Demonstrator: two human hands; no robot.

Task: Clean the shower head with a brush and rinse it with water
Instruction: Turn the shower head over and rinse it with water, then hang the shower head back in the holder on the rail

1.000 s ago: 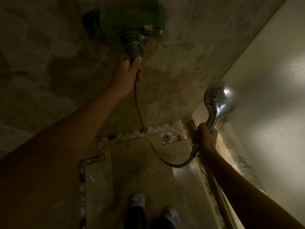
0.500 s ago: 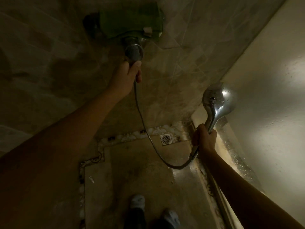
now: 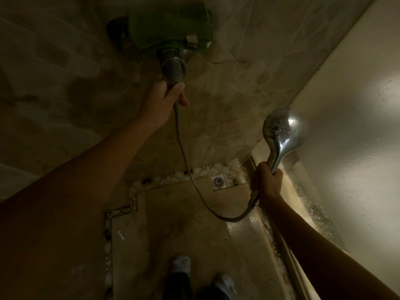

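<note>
A chrome shower head point(image 3: 281, 129) with water drops on its back points toward the right wall. My right hand point(image 3: 267, 180) grips its handle just below the round head. A thin metal hose point(image 3: 190, 176) loops from the handle's bottom up to a round chrome tap knob point(image 3: 173, 69) on the tiled wall. My left hand point(image 3: 161, 102) grips the lower end of that knob, thumb on its front. A green cloth point(image 3: 171, 22) lies draped over the fitting above the knob. No brush is in view.
A pale wet panel point(image 3: 346, 137) with droplets stands at the right, lit brightly. A square floor drain point(image 3: 218, 182) sits in the far corner of the tiled floor point(image 3: 173, 224). My two feet point(image 3: 201, 276) stand at the bottom middle.
My right hand has shifted the shower head slightly left and down. My left hand stays on the knob with little movement.
</note>
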